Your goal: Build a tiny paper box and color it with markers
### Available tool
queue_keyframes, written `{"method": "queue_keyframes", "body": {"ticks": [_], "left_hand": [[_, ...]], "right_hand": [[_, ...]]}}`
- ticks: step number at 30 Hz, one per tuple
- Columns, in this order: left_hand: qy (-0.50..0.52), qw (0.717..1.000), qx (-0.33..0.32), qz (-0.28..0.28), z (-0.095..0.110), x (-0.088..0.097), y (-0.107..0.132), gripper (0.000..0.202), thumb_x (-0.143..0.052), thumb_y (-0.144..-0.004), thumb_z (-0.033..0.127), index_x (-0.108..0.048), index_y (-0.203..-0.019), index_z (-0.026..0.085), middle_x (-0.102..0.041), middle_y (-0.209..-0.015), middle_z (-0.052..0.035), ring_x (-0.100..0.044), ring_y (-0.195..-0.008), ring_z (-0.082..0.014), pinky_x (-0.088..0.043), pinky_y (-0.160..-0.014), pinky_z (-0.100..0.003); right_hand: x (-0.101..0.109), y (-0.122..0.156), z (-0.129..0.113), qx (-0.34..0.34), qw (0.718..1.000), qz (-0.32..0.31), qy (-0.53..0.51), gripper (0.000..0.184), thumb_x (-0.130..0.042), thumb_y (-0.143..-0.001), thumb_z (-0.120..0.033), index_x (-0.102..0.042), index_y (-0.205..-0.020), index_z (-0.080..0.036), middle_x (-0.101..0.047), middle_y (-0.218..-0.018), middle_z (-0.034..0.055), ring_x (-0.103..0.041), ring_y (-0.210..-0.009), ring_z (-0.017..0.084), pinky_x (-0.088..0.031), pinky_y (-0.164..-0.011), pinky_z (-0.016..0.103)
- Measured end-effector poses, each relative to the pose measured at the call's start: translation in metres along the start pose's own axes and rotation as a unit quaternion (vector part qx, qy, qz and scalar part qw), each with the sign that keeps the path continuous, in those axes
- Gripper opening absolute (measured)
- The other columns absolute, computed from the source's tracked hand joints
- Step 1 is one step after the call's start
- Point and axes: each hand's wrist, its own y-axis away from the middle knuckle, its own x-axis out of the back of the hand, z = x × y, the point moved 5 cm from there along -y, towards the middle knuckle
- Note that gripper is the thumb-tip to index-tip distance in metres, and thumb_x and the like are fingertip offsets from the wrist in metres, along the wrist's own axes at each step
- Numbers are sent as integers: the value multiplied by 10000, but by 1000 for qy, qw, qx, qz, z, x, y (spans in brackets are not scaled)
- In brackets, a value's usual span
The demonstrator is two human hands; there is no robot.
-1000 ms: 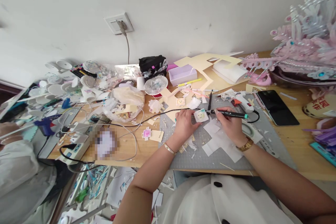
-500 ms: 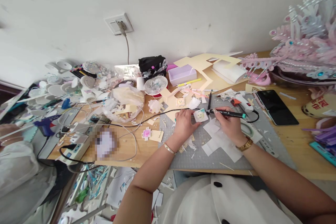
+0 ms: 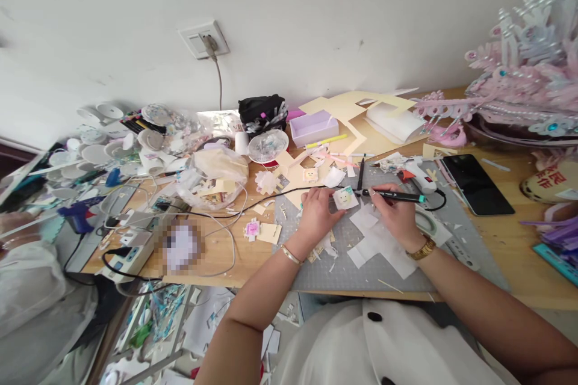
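Between thumb and fingers, my left hand [image 3: 316,212] grips a small white card [image 3: 345,198] with a drawn face and a teal patch at its top. My right hand [image 3: 396,213] is closed round a black marker [image 3: 398,195] with a teal end, its tip pointing left near the card's right edge. Whether the tip touches the card I cannot tell. A black pen cap or second pen [image 3: 361,174] lies just beyond the tip. Under both hands are the grey cutting mat [image 3: 311,277] and white paper pieces [image 3: 382,240].
A phone [image 3: 477,183] and a white glue gun [image 3: 419,175] lie to the right. A lilac box [image 3: 315,129] and cream card sheets [image 3: 334,105] are at the back. Cables and a power strip [image 3: 135,252] run on the left, near another person's sleeve [image 3: 31,277].
The marker has shifted very slightly to the right with my right hand. My left hand and the card look unmoved.
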Motion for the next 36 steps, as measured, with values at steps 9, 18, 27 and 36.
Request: {"method": "queue_keyframes", "body": {"ticks": [9, 18, 27, 36], "left_hand": [[-2, 1000, -7, 3, 0, -1, 0, 425, -833, -751, 294, -579, -1082, 214, -687, -1112, -83, -589, -1138, -283, -399, -972, -441], [-4, 1000, -3, 4, 1, 0, 0, 421, -839, -747, 302, -576, -1062, 209, -684, -1109, -87, -586, -1136, -285, -407, -964, -440], [-3, 1000, 2, 2, 1, 0, 0, 429, -848, -738, 291, -578, -1059, 203, -683, -1112, -92, -591, -1135, -286, -417, -964, -438], [-5, 1000, -1, 5, 0, -1, 0, 435, -850, -737, 290, -577, -1064, 204, -685, -1115, -87, -594, -1138, -284, -423, -961, -438]], "right_hand": [[-2, 0, 1, 5, 1000, -20, 7, 253, -657, -811, -502, -640, -787, -250, -632, -624, -2, -563, -542, 180, -451, -525, 331], [-1, 1, 5, 0, 1000, -8, 23, 220, -661, -797, -465, -637, -758, -250, -631, -630, 1, -556, -559, 185, -454, -554, 342], [-1, 1, 2, 1, 1000, 0, 15, 192, -654, -799, -434, -639, -779, -243, -627, -632, -3, -547, -547, 174, -450, -540, 330], [-1, 2, 3, 3, 1000, -1, 17, 161, -646, -792, -402, -638, -776, -242, -621, -613, -6, -541, -532, 174, -436, -526, 326]]}}
